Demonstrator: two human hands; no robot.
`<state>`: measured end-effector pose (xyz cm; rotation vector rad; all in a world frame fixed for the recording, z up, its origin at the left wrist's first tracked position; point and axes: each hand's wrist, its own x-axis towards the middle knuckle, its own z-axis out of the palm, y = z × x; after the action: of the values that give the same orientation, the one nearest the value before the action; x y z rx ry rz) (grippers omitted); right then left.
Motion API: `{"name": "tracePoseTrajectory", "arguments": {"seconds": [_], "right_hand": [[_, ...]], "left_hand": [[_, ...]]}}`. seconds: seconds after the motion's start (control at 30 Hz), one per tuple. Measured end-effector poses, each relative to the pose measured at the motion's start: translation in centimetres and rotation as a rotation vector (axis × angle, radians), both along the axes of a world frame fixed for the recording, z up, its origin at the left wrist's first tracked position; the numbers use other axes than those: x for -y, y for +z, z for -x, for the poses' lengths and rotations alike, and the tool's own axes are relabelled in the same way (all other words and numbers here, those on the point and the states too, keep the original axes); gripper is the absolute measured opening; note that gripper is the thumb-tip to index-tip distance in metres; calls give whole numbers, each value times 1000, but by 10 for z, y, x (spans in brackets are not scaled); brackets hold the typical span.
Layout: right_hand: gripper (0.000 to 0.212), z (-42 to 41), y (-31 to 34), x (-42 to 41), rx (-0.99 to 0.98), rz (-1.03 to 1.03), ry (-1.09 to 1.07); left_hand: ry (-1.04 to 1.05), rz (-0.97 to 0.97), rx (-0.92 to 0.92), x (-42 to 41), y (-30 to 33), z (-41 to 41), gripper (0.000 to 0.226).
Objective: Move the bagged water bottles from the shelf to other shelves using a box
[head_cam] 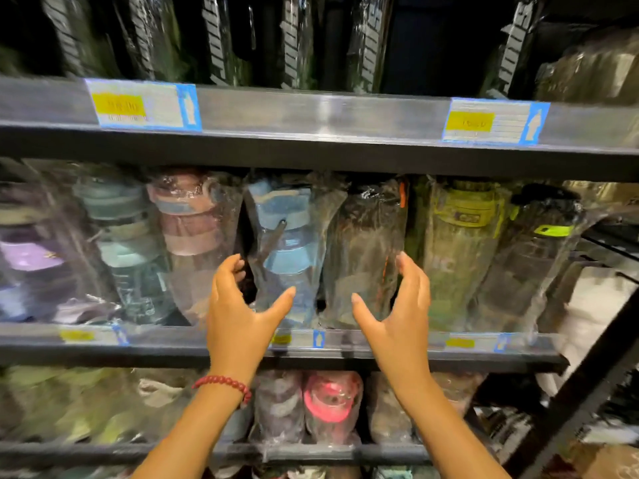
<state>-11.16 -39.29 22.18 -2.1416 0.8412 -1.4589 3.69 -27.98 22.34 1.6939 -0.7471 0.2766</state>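
Note:
A row of water bottles in clear plastic bags stands on the middle shelf (173, 340). My left hand (238, 305) is spread at the left side of the blue-capped bagged bottle (287, 257), its thumb in front of the bag. My right hand (397, 305) is spread at the right side of the dark bagged bottle (366, 257) next to it. Both hands have loosely curved fingers and neither grips a bag. No box is in view.
A pink-capped bottle (193, 219), teal bottle (128, 236) and purple bottle (31, 254) stand to the left, a yellow-green one (463, 236) to the right. Dark packaged goods fill the top shelf (311, 112). More bagged bottles, one red-lidded (328, 399), sit below.

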Motion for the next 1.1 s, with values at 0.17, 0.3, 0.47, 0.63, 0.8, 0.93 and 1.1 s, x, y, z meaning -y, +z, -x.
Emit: {"name": "tracePoseTrajectory", "arguments": {"seconds": [0.17,0.3,0.47,0.63,0.8,0.93,1.1], "right_hand": [[111,-15,-1,7,-73,-274,43],[118,-20,4,18,-48,-387,66],[110,-25,0,22,-8,-454,58],[82,-32,-8,22,50,-424,-8],[68,-42,-14,18,91,-354,-85],[73,-43,-17,17,110,-329,-95],[68,-43,-17,14,121,-322,-88]], "left_hand": [[-141,-130,-124,15,-5,-17,100],[-180,-179,-149,29,2,-25,75],[-227,-192,-166,31,1,-36,66],[-314,-216,-215,31,2,-48,62],[-414,-210,-250,29,3,-58,62],[-502,-205,-268,25,4,-62,70],[-530,-217,-294,22,3,-62,60]]}}
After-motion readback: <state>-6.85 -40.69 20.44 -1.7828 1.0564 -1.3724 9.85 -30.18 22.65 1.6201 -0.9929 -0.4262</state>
